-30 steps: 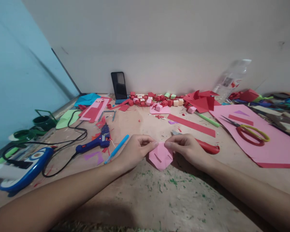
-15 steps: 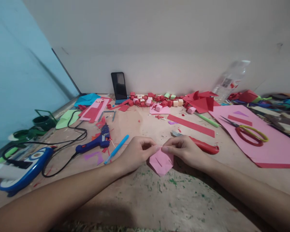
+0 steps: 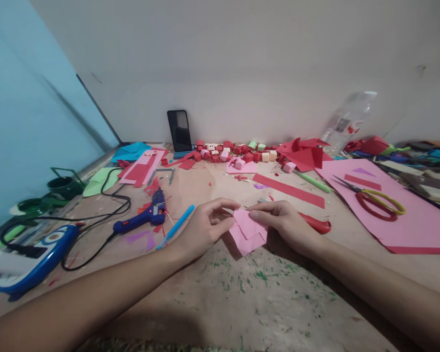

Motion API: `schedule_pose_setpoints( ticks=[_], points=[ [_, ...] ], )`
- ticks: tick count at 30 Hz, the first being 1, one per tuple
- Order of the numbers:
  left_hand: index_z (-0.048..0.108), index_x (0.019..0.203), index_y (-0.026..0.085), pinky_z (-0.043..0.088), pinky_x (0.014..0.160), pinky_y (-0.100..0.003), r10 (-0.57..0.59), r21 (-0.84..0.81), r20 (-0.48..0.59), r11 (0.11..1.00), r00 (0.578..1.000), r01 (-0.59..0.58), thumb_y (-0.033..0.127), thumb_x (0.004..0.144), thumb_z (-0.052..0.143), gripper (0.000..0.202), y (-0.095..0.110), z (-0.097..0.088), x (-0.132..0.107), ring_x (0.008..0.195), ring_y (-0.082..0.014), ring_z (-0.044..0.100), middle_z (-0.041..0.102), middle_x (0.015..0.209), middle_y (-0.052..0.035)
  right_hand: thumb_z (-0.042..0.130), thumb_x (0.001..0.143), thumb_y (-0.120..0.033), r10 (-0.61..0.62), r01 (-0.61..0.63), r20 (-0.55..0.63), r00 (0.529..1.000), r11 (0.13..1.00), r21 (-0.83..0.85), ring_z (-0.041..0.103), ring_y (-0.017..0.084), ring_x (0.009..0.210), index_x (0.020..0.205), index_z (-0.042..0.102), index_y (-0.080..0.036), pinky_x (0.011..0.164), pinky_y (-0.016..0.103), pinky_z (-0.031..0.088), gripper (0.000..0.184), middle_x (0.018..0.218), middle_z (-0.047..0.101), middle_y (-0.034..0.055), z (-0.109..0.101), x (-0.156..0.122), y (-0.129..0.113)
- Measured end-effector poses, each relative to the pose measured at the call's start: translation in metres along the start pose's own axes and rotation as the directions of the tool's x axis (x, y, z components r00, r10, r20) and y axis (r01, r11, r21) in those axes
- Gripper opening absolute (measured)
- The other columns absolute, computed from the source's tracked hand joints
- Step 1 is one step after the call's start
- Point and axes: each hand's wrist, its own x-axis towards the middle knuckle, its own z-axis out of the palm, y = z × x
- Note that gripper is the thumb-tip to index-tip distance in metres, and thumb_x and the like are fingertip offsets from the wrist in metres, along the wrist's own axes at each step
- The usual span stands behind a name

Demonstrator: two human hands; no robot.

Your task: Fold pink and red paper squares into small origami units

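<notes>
A piece of folded pink paper [image 3: 248, 240] is held up between the two hands, with its near corner pointed toward the wearer and its layered flaps facing up. By the right hand [image 3: 289, 222], the paper's upper right edge is pinched, the thumb being laid over the top face and the forefinger curled close behind it. At the left hand [image 3: 201, 227], thumb and forefinger are curved and parted: the paper's left edge is met by the thumb tip, and its far corner is neared by the forefinger tip. Whether the left edge is actually gripped cannot be made out. Most of the paper is left uncovered, on the near side of the fingertips, over the counter [image 3: 161, 303].

A red-handled utility knife [image 3: 317, 223] is partly hidden behind the right hand. Beside the left wrist, a blue pen-like stick [image 3: 176, 227] is seen, with a blue glue gun [image 3: 146, 217] lying farther left. Scissors [image 3: 383, 203] are rested on a large pink sheet [image 3: 421, 230] at the right.
</notes>
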Motion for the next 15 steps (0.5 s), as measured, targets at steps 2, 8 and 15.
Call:
schedule_pose_setpoints(
  ticks=[2,8,15],
  points=[
    [0.072,0.103,0.015,0.054,0.079,-0.031,-0.012,0.014,-0.007,1.000,1.000,0.012,0.019,0.082,0.067,0.022,0.0000,0.0003,0.0008,0.087,-0.0195,0.069,0.076,0.099,-0.0067,0.081,0.083,-0.042,0.018,-0.019,0.017,1.000,0.999,0.035,0.065,0.020,0.076,0.099,0.085,-0.015,0.071,0.032,0.046,0.032,0.085,0.078,0.0083,-0.0002,0.0001,0.0007],
    [0.075,0.103,0.015,0.053,0.074,-0.028,-0.040,0.027,-0.013,0.999,0.999,0.041,0.017,0.083,0.066,0.022,0.0010,0.0003,0.0005,0.081,-0.0180,0.068,0.077,0.092,-0.0060,0.080,0.085,-0.046,0.039,-0.042,0.034,0.999,0.996,0.077,0.066,0.021,0.078,0.103,0.084,-0.016,0.071,0.031,0.046,0.035,0.087,0.079,0.0084,-0.0011,0.0003,0.0007],
    [0.078,0.087,0.015,0.050,0.065,-0.025,-0.063,0.009,-0.128,0.998,0.990,0.064,0.024,0.082,0.071,0.013,-0.0050,0.0007,0.0043,0.071,-0.0158,0.065,0.076,0.081,-0.0045,0.053,0.093,-0.076,-0.018,0.018,-0.008,1.000,1.000,-0.017,0.063,0.022,0.064,0.097,0.082,-0.015,0.065,0.035,0.048,0.068,0.073,0.072,0.0099,-0.0002,0.0000,0.0067]
  ],
)
